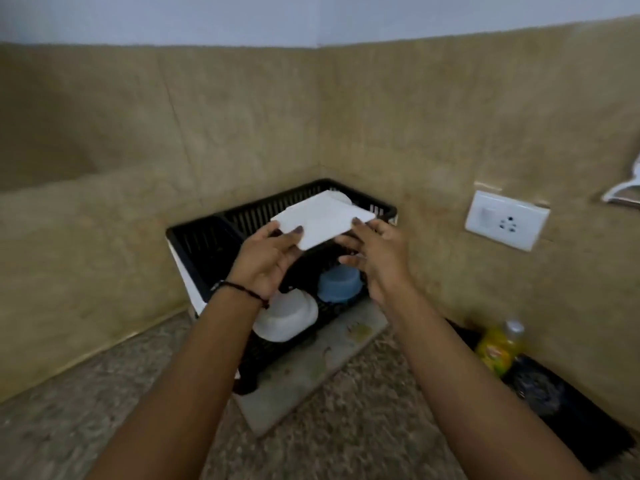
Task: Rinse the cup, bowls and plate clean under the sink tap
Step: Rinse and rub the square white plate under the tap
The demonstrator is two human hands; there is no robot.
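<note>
**Square plate held over the corner rack**

We are looking down at a speckled, brown-grey stone counter, rough in pattern and blurred at the near edge. Two bare forearms are reaching across it, and the left wrist is wearing a thin, dark thread band. A pale, stained, flat slab is lying on the counter under a black plastic rack with slatted walls, which is sitting in the corner.

In the near end of the rack a round white bowl is resting upside down. A round blue bowl is lying upside down just beside it, to the right.

Above them, the left hand and the right hand are holding a thin, white, smooth plate, square with rounded corners. It is tilting over the middle of the rack, clear of the bowls. The left thumb is pressing on the plate's top face near its near-left edge, with the fingers curling beneath. The right thumb is lying on the near-right corner while the fingers are spreading apart under that edge. Each hand is thus pinching the plate, which is spanning the gap between them.

Behind the plate we are seeing the curved rim of another white piece, too hidden to name.

To the right, a yellow bottle is standing by a black mat. Mottled beige tiles are covering both walls, and the right one is carrying a white socket plate.
</note>
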